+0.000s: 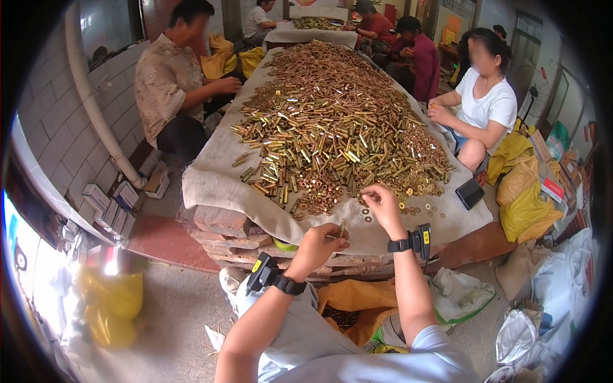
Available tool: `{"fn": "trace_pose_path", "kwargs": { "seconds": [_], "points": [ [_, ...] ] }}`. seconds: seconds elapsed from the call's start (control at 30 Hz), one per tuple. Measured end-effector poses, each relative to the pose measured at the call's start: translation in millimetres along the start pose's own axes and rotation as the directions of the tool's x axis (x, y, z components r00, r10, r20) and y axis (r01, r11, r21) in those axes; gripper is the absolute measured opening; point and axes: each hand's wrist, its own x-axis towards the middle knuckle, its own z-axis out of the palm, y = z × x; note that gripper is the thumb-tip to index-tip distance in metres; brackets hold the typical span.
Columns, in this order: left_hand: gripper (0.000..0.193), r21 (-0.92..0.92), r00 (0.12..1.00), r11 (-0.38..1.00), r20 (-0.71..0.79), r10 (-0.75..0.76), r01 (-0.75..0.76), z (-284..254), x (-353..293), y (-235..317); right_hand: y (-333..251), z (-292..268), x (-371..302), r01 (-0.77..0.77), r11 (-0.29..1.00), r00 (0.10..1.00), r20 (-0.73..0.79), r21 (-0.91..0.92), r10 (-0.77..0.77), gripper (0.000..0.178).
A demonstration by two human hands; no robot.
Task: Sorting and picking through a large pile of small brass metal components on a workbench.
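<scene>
My left hand (324,246) is closed round a short brass-coloured metal sleeve (343,226), which points upward just off the table's near edge. Over the near edge of the heap, my right hand (381,205) has its fingertips pinched together; whatever is between them is too small to make out. Below and left of those fingertips lies a cluster of coppery nuts (319,193). Loose washers (415,210) are scattered on the cloth to the right. Behind them spreads a big heap of brass-coloured sleeves and bolts (319,137). Both my wrists wear black strapped devices.
A pale cloth (217,175) covers the table, propped on stacked bricks (220,220). A black phone (470,193) lies at its right edge. An orange sack (357,295) sits between my legs, with yellow bags (520,207) on the right. Several people sit along both sides.
</scene>
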Motion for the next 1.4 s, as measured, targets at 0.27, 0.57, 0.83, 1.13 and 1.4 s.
{"fn": "trace_pose_path", "kwargs": {
  "seconds": [0.27,0.57,0.83,1.13,1.4],
  "points": [
    [0.016,-0.135,0.996,0.991,-0.086,0.012,-0.024,0,0,3,5,7,16,0.230,0.803,0.969,0.051,-0.550,-0.242,0.012],
    [0.014,-0.167,0.995,0.986,-0.096,-0.024,0.008,-1,0,11,14,-9,8,0.055,0.981,0.994,-0.079,-0.187,-0.071,0.010],
    [0.012,-0.165,0.995,0.986,-0.092,-0.035,0.020,-1,-1,13,10,-13,-7,0.100,0.876,0.992,-0.019,-0.472,-0.124,0.016],
    [0.013,-0.183,0.996,0.983,-0.087,-0.034,0.018,0,0,10,19,-16,-3,0.139,0.855,0.990,0.066,-0.499,-0.123,0.013],
    [0.017,-0.128,0.995,0.991,-0.082,-0.057,0.047,-1,1,10,25,-23,2,0.180,0.918,0.984,0.047,-0.354,-0.175,0.015]
  ]
}}
